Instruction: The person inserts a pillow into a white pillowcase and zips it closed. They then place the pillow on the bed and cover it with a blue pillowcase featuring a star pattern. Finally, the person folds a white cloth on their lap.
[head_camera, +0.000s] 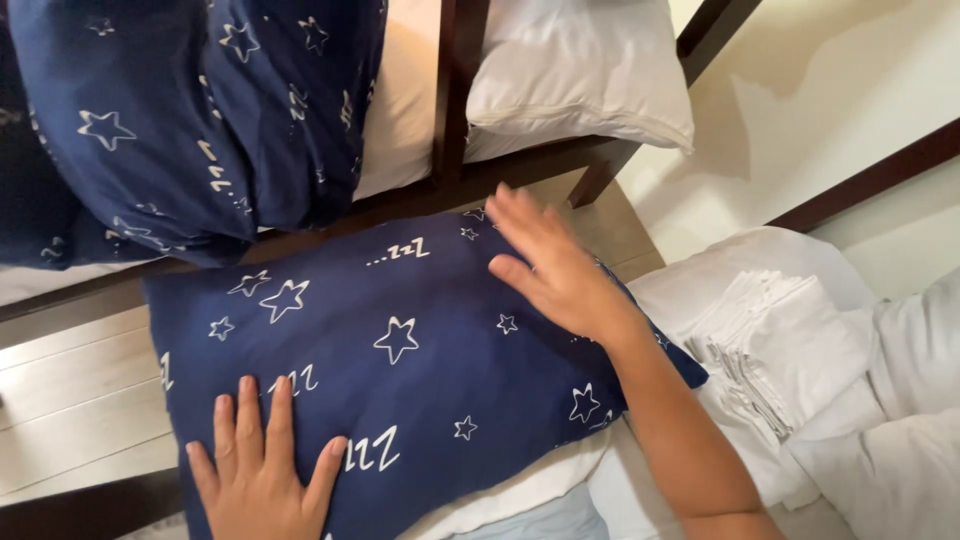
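A pillow (400, 360) in a dark blue case with white stars lies in front of me on wooden bed slats. My left hand (262, 470) rests flat on its near left corner, fingers spread. My right hand (555, 265) lies flat on its far right part, fingers apart and pointing away. Neither hand grips anything.
A bundled dark blue star-print cover (180, 120) hangs over the dark wooden bed frame (455, 100) above. A white pillow (580, 70) lies behind the frame. Folded white linens (790, 350) are stacked at the right. Pale wooden slats (70, 400) show at the left.
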